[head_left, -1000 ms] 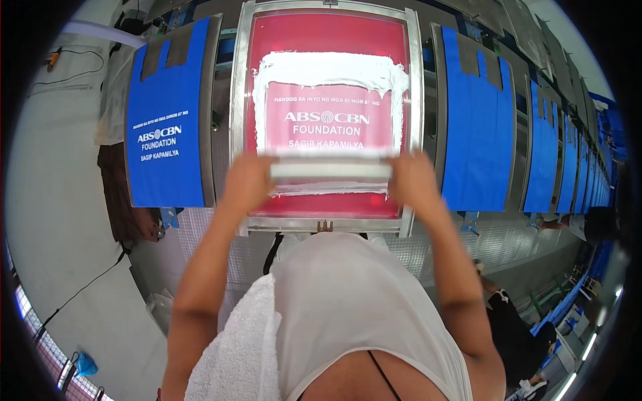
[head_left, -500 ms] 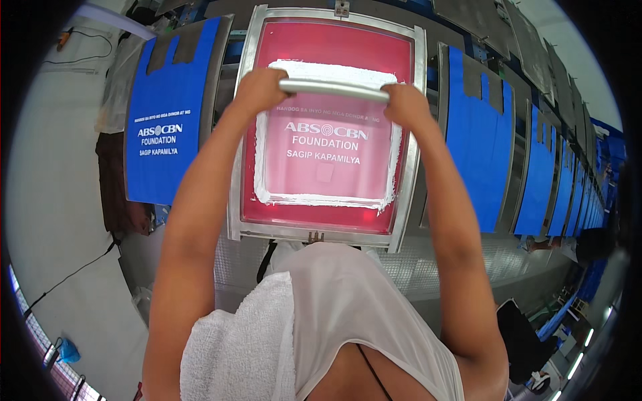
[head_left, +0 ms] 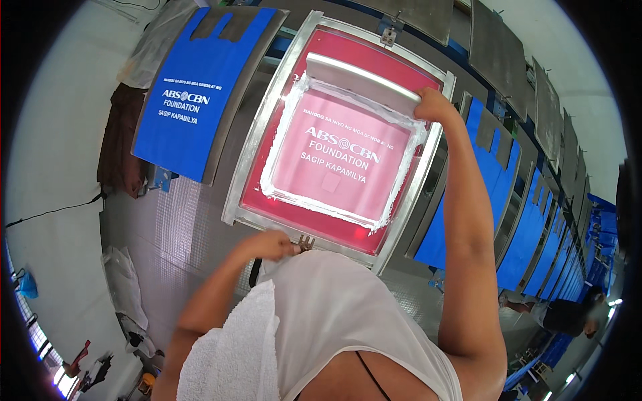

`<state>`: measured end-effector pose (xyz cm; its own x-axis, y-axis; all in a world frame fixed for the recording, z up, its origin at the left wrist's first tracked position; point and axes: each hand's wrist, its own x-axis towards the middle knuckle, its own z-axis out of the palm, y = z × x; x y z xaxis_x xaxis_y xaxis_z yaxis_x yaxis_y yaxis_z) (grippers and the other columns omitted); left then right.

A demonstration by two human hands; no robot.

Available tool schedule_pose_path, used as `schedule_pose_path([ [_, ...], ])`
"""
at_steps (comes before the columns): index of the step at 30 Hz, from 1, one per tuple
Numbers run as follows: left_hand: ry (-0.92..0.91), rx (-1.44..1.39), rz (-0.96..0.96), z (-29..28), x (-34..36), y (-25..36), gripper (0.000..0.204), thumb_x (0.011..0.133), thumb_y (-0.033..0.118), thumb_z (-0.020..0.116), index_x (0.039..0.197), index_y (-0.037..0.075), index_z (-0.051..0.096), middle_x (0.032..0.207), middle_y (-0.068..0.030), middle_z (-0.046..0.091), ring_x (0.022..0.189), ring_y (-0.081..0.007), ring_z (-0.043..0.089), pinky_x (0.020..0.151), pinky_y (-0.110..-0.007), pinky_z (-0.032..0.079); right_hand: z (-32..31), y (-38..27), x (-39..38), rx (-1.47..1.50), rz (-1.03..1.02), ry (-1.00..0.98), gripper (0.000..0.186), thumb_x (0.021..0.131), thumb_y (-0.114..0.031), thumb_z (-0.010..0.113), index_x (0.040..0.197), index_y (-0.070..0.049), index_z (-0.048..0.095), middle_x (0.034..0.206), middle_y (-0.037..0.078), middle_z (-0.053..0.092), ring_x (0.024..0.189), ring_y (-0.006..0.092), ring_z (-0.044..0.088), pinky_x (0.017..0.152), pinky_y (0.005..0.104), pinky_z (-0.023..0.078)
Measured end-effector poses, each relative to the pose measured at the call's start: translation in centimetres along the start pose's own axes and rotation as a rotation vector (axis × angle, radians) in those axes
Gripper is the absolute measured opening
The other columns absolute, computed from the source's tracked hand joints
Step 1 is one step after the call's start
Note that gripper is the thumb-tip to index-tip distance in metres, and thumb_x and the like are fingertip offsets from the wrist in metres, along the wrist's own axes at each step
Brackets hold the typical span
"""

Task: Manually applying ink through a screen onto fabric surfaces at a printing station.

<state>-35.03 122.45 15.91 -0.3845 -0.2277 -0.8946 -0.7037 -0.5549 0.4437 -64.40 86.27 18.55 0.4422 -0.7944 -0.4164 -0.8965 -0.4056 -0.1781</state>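
My right hand (head_left: 433, 105) is closed round the right end of a long pale squeegee (head_left: 364, 83), which lies across the far part of a silk-screen frame (head_left: 267, 137). The frame has silver metal sides and a red border. Inside it, a pink mesh window (head_left: 301, 174) shows white lettering and a round emblem, ringed by thick white ink (head_left: 271, 160). My left hand (head_left: 273, 245) is off the squeegee, at the frame's near edge beside small metal prongs (head_left: 305, 242). Its fingers are curled and slightly blurred; whatever they grip is hidden.
A blue bag-shaped sheet (head_left: 190, 100) with white print lies on a board to the left. More blue sheets (head_left: 481, 180) on boards run in a row to the right. Grey boards (head_left: 495, 53) stand behind. Another person (head_left: 568, 316) is far right.
My left hand has let go of the squeegee and come down to the frame's near edge. My right hand still holds the squeegee. The view has turned, so the frame appears tilted.
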Motion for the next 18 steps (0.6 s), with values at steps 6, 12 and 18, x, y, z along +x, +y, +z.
schedule_pose_path([
  [6, 0.093, -0.6, 0.404, 7.6, 4.8, -5.5, 0.033, 0.093, 0.031, 0.057, 0.094, -0.001, 0.065, 0.078, 0.0014, 0.063, 0.074, -0.0044, 0.051, 0.066, -0.025, 0.044, 0.2, -5.1, 1.5, -0.02, -0.06, 0.059, 0.053, 0.06, -0.012, 0.057, 0.112, -0.007, 0.064, 0.107, 0.021, 0.063, 0.102, 0.0349, 0.06, 0.091, 0.039, 0.047],
  [12, 0.021, -0.505, 0.457, 6.8, 2.7, -4.3, 0.037, 0.095, 0.034, 0.053, 0.08, 0.001, 0.063, 0.066, 0.0039, 0.052, 0.064, -0.005, 0.045, 0.058, -0.024, 0.038, 0.3, -7.5, -0.7, 0.017, -0.027, 0.133, 0.052, 0.063, -0.01, 0.055, 0.114, -0.01, 0.063, 0.108, 0.018, 0.064, 0.102, 0.0346, 0.059, 0.09, 0.04, 0.047],
  [18, 0.057, -0.478, 0.433, 6.4, 2.0, -3.8, 0.039, 0.095, 0.034, 0.052, 0.074, 0.003, 0.063, 0.061, 0.0024, 0.049, 0.058, -0.0075, 0.042, 0.055, -0.024, 0.036, 4.6, -15.4, -13.0, 0.099, 0.055, -0.004, 0.054, 0.062, -0.004, 0.059, 0.116, -0.011, 0.062, 0.106, 0.016, 0.064, 0.096, 0.0326, 0.062, 0.081, 0.0404, 0.05],
])
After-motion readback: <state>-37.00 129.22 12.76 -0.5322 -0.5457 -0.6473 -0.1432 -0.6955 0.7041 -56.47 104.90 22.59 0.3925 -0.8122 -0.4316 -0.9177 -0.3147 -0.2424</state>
